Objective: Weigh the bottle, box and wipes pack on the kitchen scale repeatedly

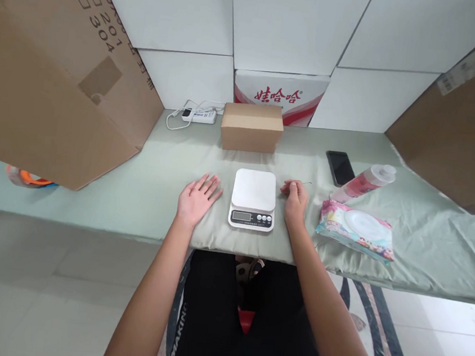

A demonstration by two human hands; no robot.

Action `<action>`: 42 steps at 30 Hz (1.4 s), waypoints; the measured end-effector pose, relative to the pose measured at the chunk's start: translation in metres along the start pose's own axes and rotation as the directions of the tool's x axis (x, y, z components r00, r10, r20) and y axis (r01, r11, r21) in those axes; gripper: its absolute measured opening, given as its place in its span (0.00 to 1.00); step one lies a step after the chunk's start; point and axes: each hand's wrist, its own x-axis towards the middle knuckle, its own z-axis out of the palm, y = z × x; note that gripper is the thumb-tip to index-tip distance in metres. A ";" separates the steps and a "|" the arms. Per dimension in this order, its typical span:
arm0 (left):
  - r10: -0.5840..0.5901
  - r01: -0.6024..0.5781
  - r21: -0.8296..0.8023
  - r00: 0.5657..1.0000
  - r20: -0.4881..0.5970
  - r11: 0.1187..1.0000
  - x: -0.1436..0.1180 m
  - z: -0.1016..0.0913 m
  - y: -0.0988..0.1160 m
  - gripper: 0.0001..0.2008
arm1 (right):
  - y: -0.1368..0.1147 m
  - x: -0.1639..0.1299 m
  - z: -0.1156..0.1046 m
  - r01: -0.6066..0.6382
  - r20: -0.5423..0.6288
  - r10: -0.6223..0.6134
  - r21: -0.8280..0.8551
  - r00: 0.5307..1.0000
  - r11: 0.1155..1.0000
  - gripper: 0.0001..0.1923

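A white digital kitchen scale (253, 199) lies flat on the cloth-covered table, its grey display and buttons toward me. Left of it, my left hand (198, 199) rests palm up with the fingers stretched out and nothing in it. On the scale's other side is my right hand (295, 200), its fingers curled closed. A thin, dark, wire-like thing (307, 182) sticks out beside those fingers; its kind is too small to make out. Neither hand touches the scale. The scale's plate bears nothing.
Behind the scale stands a brown cardboard box (251, 137), with a power strip (199, 116) to its left. A phone (340, 168), a pink-and-white bottle (363, 184) and a wipes pack (356, 230) lie to the right. Large cardboard sheets (61, 80) flank both sides.
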 end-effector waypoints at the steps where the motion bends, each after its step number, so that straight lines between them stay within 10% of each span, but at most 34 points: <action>1: 0.002 -0.002 0.001 1.000 0.001 1.000 0.000 0.000 0.000 0.18 | 0.000 0.000 0.000 0.000 0.005 0.000 -0.007 1.000 1.000 0.19; 33: 0.032 -0.033 -0.027 0.999 -0.035 0.999 -0.002 -0.002 -0.001 0.09 | 0.005 0.000 0.001 -0.033 0.010 0.034 -0.013 0.999 0.999 0.16; 42: 0.354 -0.331 0.184 0.928 -0.115 0.926 0.081 0.027 0.035 0.14 | 0.016 0.107 0.043 -0.108 0.094 0.098 0.102 0.991 0.989 0.30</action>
